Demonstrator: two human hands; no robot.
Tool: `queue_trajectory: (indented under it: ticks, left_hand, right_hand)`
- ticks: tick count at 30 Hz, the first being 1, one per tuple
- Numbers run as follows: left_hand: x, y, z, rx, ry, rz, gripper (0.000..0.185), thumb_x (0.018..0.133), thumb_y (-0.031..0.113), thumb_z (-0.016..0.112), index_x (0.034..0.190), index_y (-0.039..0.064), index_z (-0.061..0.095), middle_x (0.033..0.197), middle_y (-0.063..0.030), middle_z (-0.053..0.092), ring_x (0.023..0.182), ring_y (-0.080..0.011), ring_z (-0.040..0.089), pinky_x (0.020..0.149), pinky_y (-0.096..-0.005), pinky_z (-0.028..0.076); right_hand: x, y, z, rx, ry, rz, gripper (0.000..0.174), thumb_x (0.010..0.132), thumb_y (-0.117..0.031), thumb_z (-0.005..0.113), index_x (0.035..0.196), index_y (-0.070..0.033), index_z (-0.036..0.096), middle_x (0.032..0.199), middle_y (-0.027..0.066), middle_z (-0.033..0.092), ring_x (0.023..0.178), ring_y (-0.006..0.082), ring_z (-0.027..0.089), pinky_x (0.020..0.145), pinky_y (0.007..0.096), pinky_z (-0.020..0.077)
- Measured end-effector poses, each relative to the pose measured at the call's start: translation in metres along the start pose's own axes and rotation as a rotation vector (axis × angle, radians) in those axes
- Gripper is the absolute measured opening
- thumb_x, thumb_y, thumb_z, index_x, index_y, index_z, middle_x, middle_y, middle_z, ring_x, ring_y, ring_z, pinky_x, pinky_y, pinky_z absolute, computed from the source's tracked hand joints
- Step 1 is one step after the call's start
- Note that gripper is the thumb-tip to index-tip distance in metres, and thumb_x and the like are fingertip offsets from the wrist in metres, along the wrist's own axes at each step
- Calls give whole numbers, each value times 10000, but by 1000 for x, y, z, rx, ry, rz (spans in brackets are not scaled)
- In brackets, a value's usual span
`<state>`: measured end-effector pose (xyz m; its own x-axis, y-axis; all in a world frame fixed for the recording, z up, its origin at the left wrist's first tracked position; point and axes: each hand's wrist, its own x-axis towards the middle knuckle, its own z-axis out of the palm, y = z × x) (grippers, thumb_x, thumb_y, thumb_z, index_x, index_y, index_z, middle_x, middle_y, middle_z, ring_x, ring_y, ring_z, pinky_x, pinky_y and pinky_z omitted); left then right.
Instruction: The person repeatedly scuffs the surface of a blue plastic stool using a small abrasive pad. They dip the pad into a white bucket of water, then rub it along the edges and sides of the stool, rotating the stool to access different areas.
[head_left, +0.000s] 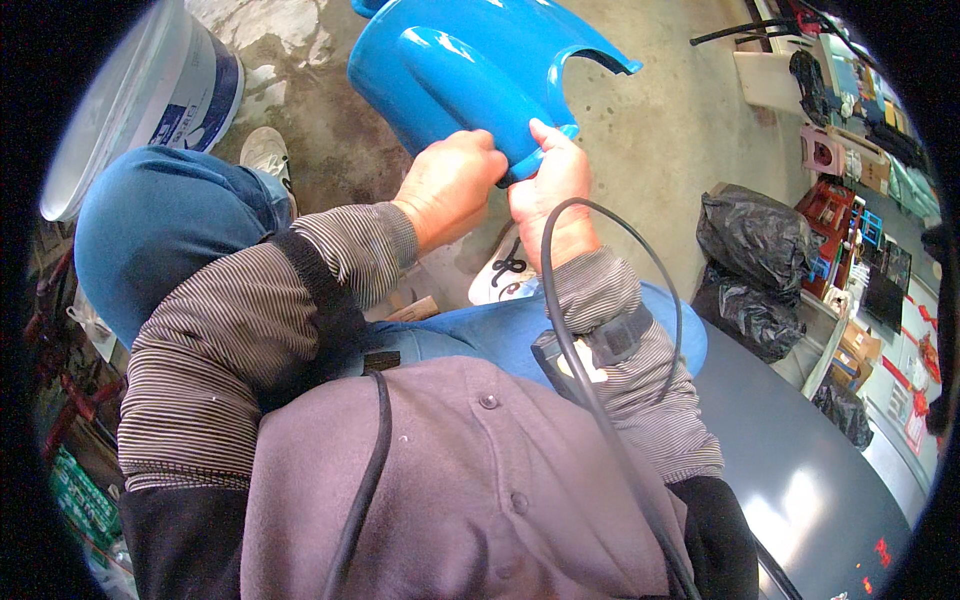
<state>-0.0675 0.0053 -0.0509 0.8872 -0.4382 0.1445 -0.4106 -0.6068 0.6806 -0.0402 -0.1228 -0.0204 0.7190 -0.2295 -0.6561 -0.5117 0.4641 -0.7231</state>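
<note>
A glossy blue moulded plastic shell (465, 75) slopes away in front of me, with a rounded cutout in its right side and a raised bulge along its face. My right hand (559, 176) grips its near corner, the thumb lying on top beside the rim. Close by on the left, my left hand (457, 176) is curled around the near edge; its fingertips are hidden. A black cable (551, 277) loops over my right wrist and forearm.
A white bucket (150, 90) with printing stands at upper left. Black plastic bags (757, 240) are piled at right, near assorted boxes. A dark glossy surface (780, 427) lies beside my right arm. My shoe (506, 266) rests on the concrete floor (637, 150).
</note>
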Motion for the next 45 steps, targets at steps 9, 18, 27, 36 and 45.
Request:
queue_trajectory:
  ticks: [9, 18, 27, 36, 45]
  left_hand:
    - [-1, -2, 9, -1304, 40, -922, 67, 831, 26, 712, 896, 9, 722, 895, -98, 723, 810, -166, 657, 755, -303, 527]
    - [5, 5, -31, 302, -270, -24, 115, 773, 107, 674, 871, 86, 731, 952, -100, 664, 962, -270, 660, 784, -393, 556]
    - [9, -16, -73, 192, -222, -381, 195, 814, 105, 638, 965, 8, 716, 948, -208, 701, 924, -342, 692, 820, -413, 560]
    - [23, -14, -60, -414, 211, -395, 160, 834, 117, 671, 957, 19, 701, 962, -179, 712, 921, -305, 698, 833, -365, 547]
    - [32, -2, -41, -392, 100, -109, 174, 841, 98, 627, 959, 44, 742, 935, -182, 699, 919, -346, 665, 851, -391, 535]
  right_hand:
    - [11, 15, 3, 164, -11, -53, 271, 860, -155, 684, 1067, 12, 629, 1066, 119, 656, 933, 267, 618, 912, 404, 484]
    - [10, -1, 2, 158, -153, 47, 436, 955, -172, 563, 1323, 35, 454, 1328, 215, 536, 1181, 379, 541, 1046, 529, 414]
    - [5, -5, 0, 122, -196, 56, 530, 982, -197, 524, 1431, 32, 359, 1463, 250, 423, 1320, 437, 439, 1115, 612, 332]
    - [5, 0, -9, -47, -307, -4, 507, 872, 18, 567, 1367, 9, 457, 1328, 176, 570, 1201, 338, 563, 1040, 499, 447]
    - [-4, 7, -18, -156, -402, 18, 478, 841, 57, 563, 1305, -51, 517, 1195, 86, 629, 1061, 241, 626, 883, 408, 522]
